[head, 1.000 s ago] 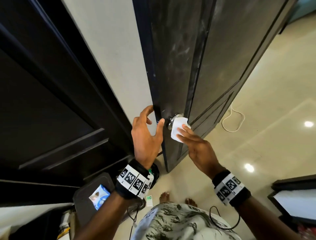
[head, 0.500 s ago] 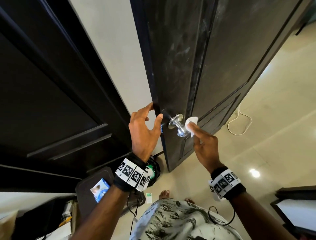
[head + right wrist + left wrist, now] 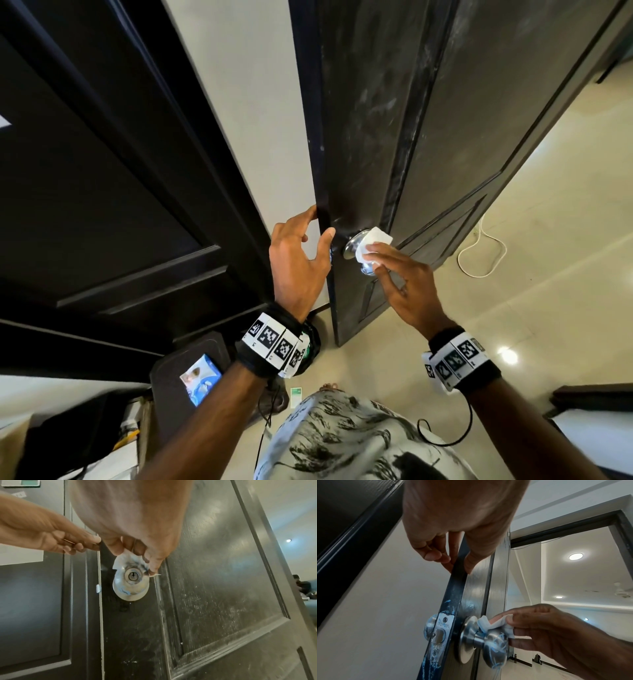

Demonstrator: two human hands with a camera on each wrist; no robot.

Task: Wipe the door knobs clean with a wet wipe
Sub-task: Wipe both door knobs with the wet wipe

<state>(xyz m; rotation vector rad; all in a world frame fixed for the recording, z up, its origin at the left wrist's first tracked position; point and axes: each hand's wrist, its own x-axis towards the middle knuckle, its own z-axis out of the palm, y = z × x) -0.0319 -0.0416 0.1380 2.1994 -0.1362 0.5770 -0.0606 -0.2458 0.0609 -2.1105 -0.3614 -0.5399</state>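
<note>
A round silver door knob (image 3: 354,244) (image 3: 494,645) (image 3: 133,580) with blue smears sticks out of the dark door (image 3: 428,130). My right hand (image 3: 404,281) (image 3: 547,627) (image 3: 137,547) pinches a white wet wipe (image 3: 371,241) (image 3: 496,625) (image 3: 126,561) and presses it on the top of the knob. My left hand (image 3: 298,260) (image 3: 453,536) (image 3: 56,539) grips the door's edge (image 3: 453,599) just above the latch plate (image 3: 439,632), thumb on the near face, fingers on the far side. A second knob (image 3: 430,623) shows on the door's other face.
A dark door frame and another dark door (image 3: 102,192) stand at the left, with white wall (image 3: 246,102) between. A white cord (image 3: 486,250) lies on the tiled floor at the right. A dark bin (image 3: 191,373) sits low left. Dark furniture (image 3: 596,407) edges in at right.
My right hand has slid the wipe from the knob's right side up over its top. The left hand keeps its grip on the door edge.
</note>
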